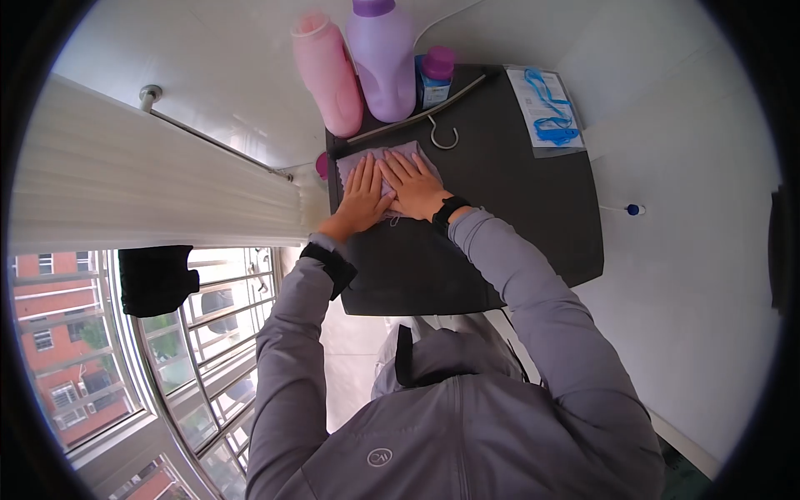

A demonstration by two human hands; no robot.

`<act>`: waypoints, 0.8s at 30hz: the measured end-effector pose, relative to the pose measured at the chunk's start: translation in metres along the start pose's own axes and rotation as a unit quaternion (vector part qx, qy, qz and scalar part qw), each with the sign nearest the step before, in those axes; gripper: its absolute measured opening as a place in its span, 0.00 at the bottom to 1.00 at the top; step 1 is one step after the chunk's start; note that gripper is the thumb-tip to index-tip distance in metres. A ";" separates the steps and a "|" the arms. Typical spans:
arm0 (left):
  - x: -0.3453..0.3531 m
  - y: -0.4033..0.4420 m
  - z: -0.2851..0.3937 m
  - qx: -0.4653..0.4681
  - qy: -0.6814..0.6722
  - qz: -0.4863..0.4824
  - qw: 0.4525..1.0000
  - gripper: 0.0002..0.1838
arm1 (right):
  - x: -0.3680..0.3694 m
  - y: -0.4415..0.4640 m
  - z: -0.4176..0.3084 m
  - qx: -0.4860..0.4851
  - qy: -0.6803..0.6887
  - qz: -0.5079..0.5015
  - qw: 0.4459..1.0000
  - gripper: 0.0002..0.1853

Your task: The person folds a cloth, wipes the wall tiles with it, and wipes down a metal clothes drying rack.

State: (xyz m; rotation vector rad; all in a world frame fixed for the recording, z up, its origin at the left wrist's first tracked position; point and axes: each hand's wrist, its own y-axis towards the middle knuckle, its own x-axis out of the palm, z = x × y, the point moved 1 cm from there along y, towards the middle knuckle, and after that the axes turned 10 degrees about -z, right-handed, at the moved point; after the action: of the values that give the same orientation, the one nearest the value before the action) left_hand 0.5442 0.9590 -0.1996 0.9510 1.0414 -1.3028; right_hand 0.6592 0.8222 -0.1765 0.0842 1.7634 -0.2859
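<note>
A greyish-purple cloth lies folded at the left rear part of a dark grey tabletop. My left hand rests flat on the cloth, fingers stretched out toward the back. Beside it my right hand also lies flat on the cloth, and the two touch near the thumbs. A clothes hanger with a metal hook lies behind the hands, its bar running along the table's back.
Behind the cloth stand a pink bottle, a purple bottle and a small container with a magenta cap. A clear packet with blue cord lies at the back right. A curtain and barred window are left.
</note>
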 end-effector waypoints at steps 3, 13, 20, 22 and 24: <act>0.012 0.016 0.022 0.007 0.010 0.018 1.000 0.40 | -0.001 -0.020 0.017 0.018 -0.010 -0.028 0.999 0.42; 0.023 -0.048 0.149 0.052 -0.016 -0.013 0.998 0.46 | 0.009 -0.164 -0.011 0.021 0.015 -0.035 0.999 0.46; 0.012 -0.100 0.207 0.108 -0.041 -0.082 0.990 0.48 | 0.017 -0.246 -0.052 0.028 0.065 -0.032 0.997 0.48; 0.022 -0.090 0.202 0.117 -0.016 -0.070 0.991 0.47 | 0.025 -0.241 -0.045 0.032 0.047 -0.033 0.998 0.48; 0.028 -0.070 0.187 0.117 -0.014 -0.042 0.992 0.46 | 0.026 -0.224 -0.034 0.067 0.044 -0.013 0.997 0.47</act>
State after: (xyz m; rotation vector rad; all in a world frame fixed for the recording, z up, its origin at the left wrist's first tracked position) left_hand 0.4854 0.7684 -0.1726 1.0699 0.9295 -1.5270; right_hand 0.5735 0.6117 -0.1628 0.1737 1.8324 -0.4251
